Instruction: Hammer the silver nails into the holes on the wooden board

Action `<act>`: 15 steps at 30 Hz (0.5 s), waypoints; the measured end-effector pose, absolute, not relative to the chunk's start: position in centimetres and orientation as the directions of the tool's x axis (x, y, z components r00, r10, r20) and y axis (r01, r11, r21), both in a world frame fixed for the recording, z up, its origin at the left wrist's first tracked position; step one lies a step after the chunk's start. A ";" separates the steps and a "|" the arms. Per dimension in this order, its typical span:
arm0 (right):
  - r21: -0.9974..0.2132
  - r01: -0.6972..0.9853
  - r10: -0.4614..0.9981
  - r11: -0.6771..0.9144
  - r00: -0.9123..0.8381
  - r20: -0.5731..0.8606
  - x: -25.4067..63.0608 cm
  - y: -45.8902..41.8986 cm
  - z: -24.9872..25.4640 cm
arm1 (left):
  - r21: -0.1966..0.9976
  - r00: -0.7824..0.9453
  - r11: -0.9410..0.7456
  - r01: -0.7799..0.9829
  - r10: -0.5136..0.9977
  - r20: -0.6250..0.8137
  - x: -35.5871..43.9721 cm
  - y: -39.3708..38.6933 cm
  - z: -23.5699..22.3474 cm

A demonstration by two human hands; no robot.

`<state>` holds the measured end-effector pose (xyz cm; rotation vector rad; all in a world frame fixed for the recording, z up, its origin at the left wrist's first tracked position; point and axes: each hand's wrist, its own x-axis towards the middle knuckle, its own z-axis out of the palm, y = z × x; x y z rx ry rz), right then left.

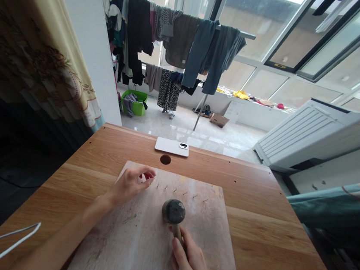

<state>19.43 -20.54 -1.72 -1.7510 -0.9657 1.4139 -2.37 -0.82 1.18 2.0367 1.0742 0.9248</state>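
My right hand (193,260) is wrapped round the handle of a mallet (173,212) with a dark, round head and a wooden handle. The head is over the middle of a worn, pale wooden board (147,252). My left hand (133,184) is at the board's far left, its thumb and fingertips pinched together; whatever they hold is too small to make out. Just right of those fingertips, several thin nails (175,191) stand in a row across the board, some of them leaning. Nearer me, a few loose nails (129,218) lie flat on the board.
Under the board is a brown wooden table (273,232). A white phone (172,146) lies by its far edge, behind a round hole (165,159). At the left edge, a white cable or frame (11,246) juts in. Beyond stand a laundry rack (199,107) and a green basket (140,109).
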 end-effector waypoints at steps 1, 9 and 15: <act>-0.857 0.133 0.865 -0.498 0.149 -0.480 19.4 -20.6 -1.7 | 0.794 0.414 -0.445 0.414 0.869 0.271 -2.3 -0.7 0.7; -0.841 0.144 0.846 -0.521 0.220 -0.486 19.0 -20.7 -1.2 | 0.775 0.438 -0.470 0.422 0.854 0.279 -2.7 -1.2 -0.2; -0.867 0.140 0.878 -0.479 0.096 -0.469 19.0 -20.0 -1.1 | 0.723 0.480 -0.526 0.448 0.824 0.302 -2.8 -1.4 0.1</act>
